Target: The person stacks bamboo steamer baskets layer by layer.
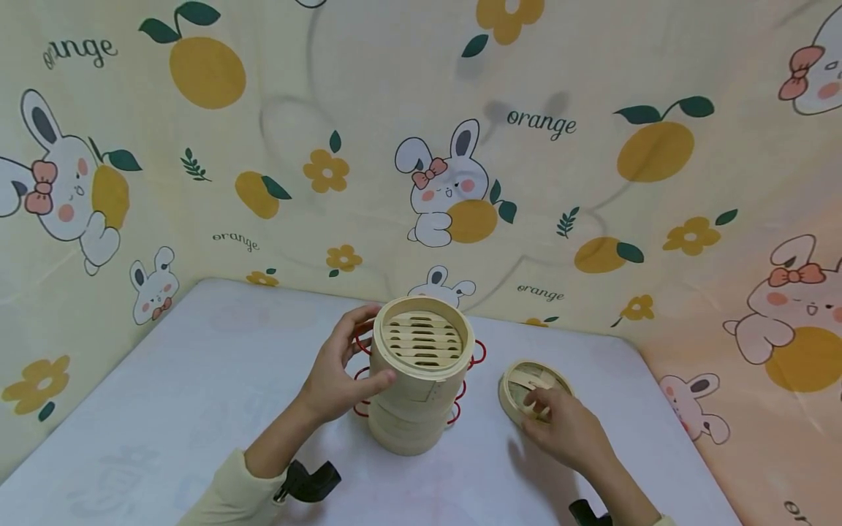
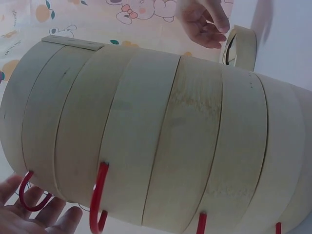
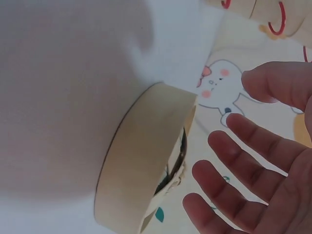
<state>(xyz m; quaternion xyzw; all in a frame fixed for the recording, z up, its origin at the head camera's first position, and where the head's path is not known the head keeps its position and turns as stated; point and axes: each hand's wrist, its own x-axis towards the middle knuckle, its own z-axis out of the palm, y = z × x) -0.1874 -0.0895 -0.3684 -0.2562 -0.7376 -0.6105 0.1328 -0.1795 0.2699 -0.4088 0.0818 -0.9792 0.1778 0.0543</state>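
A tall stack of round bamboo steamer baskets [image 1: 414, 387] stands upright on the table, with red loop handles down both sides and a slatted floor inside the top tier. My left hand [image 1: 345, 365] holds the stack at its upper left, thumb across the front and fingers toward the back. In the left wrist view, those fingers [image 2: 36, 209] lie by a red handle [image 2: 100, 197]. To the right, a small round bamboo lid [image 1: 516, 398] rests on the table. Over it hovers my right hand [image 1: 569, 431], its fingers loosely bent and apart from the lid's rim [image 3: 146, 151].
The white tabletop [image 1: 197, 387] reaches back to a cloth backdrop [image 1: 368, 219] printed with rabbits and oranges. A black curved piece [image 1: 312, 482] sits at my left wrist, and another [image 1: 588, 513] near my right wrist.
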